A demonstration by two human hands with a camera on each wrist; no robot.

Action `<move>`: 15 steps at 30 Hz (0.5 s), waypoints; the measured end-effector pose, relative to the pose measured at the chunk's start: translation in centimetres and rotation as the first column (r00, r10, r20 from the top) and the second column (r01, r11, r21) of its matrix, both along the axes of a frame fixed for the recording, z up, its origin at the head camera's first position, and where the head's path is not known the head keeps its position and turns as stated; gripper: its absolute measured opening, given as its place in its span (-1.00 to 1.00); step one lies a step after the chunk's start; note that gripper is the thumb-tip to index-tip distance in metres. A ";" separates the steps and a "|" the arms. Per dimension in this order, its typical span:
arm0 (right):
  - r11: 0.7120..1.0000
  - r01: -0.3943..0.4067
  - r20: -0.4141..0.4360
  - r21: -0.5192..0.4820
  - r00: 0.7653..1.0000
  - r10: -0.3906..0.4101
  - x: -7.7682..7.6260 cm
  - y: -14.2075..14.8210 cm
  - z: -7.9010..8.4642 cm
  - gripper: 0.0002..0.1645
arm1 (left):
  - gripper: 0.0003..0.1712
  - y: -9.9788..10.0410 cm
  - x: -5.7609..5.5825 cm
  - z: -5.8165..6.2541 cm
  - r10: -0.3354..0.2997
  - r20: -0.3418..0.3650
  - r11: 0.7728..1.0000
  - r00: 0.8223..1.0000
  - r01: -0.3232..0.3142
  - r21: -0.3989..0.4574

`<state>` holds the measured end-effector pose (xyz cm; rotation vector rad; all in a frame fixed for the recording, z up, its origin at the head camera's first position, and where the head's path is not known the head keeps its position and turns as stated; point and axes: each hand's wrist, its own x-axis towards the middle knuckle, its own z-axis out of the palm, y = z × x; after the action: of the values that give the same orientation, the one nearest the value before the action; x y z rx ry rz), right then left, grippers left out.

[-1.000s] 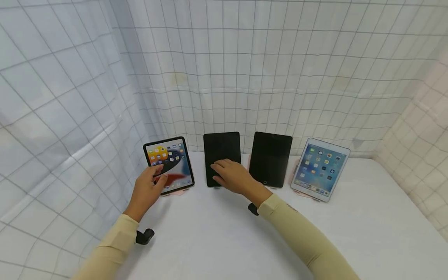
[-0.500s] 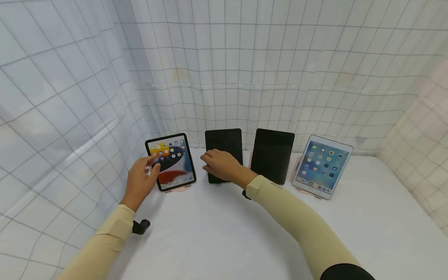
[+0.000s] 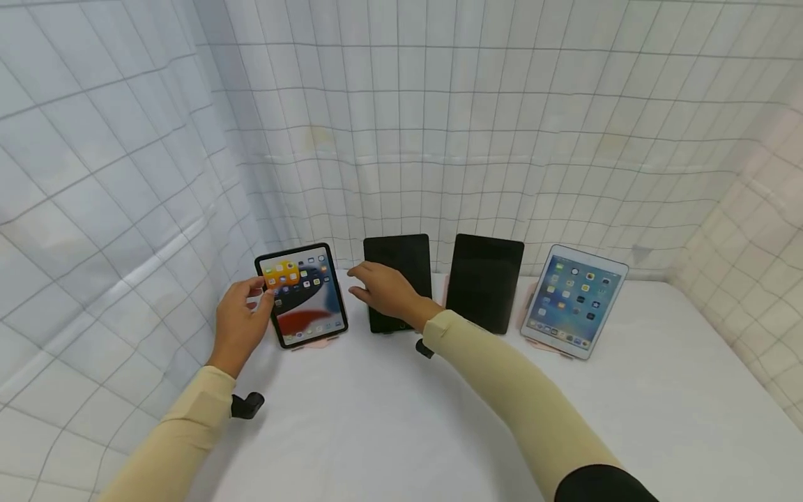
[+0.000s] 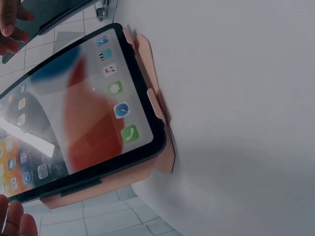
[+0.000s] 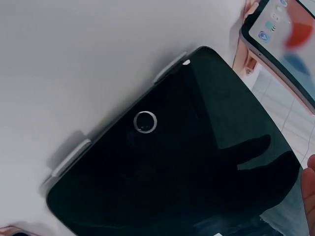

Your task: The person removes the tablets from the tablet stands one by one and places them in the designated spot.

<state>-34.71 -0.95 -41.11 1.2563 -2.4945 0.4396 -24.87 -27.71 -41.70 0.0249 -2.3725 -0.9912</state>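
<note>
The leftmost tablet (image 3: 311, 314) is already lit and propped on its pink stand (image 4: 133, 176) — left hand (image 3: 240, 324) at its edge, pinching or not I can't tell — while the right hand (image 3: 392, 289) hovers, fingers loosely spread, before a dark tablet (image 3: 415, 261). That one and its dark neighbour (image 3: 486, 282) seemingly remain unlit; white table (image 3: 351, 432) below, gridded curtain (image 3: 408, 104) beyond.

No wording can be made out. Just beside the left hand (image 3: 241, 317), the black-rimmed tablet (image 3: 310, 301) shows picture signs: a white handset (image 4: 130, 133) on green, a compass (image 4: 122, 109) on blue, a speech bubble (image 4: 115, 87) on green. Right of the right hand (image 3: 390, 294), the white tablet's (image 3: 572, 301) icon labels are too small to read.
</note>
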 end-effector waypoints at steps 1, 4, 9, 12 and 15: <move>1.000 0.006 0.005 0.001 1.000 -0.006 -0.1 -0.2 0.0 -0.57 | -0.56 -0.1 0.0 0.0 0.007 0.000 1.000 1.000 -0.007 0.012; 1.000 0.029 0.043 -0.009 0.999 -0.029 -0.2 -0.8 0.1 -0.56 | -0.54 -0.4 0.0 -0.2 0.011 0.008 1.000 1.000 -0.011 0.026; 0.996 0.057 0.139 -0.063 0.989 -0.048 0.1 -2.2 0.1 -0.55 | -0.52 -0.9 -0.1 -0.3 0.035 0.027 0.999 0.999 -0.036 0.009; 0.990 0.080 0.196 -0.115 0.979 -0.057 0.0 -2.9 -0.1 -0.55 | -0.52 -1.0 -0.2 0.0 0.040 0.032 0.999 0.999 -0.040 0.011; 0.977 0.107 0.258 -0.183 0.964 -0.057 -0.2 -3.7 0.1 -0.56 | -0.52 -1.3 -0.4 0.4 0.052 0.016 0.998 0.999 -0.052 0.027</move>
<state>-34.92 -4.66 -41.04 1.0739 -2.6189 0.8484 -25.26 -28.98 -41.30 0.1046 -2.3600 -1.0019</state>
